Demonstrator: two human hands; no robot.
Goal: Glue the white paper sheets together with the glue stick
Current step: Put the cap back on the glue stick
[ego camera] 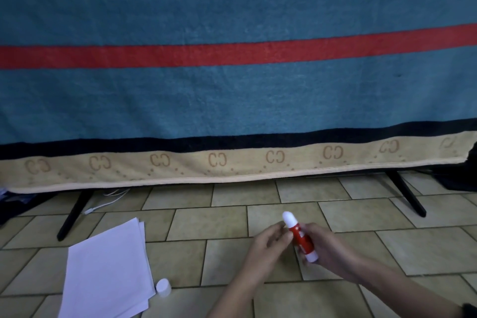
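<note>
A red and white glue stick (300,237) is held above the tiled floor, its white glue tip bare and pointing up. My right hand (327,250) grips its red barrel and white base. My left hand (268,246) is beside it with loosely curled fingers, the fingertips touching the barrel just below the tip. A small stack of white paper sheets (108,271) lies on the floor at the lower left. The white cap (163,287) stands on the floor against the stack's right edge.
A blue blanket (232,98) with a red stripe and a tan border hangs over a frame on black legs (73,214) right behind the hands. A white cable (103,204) lies under it on the beige tiled floor (426,250).
</note>
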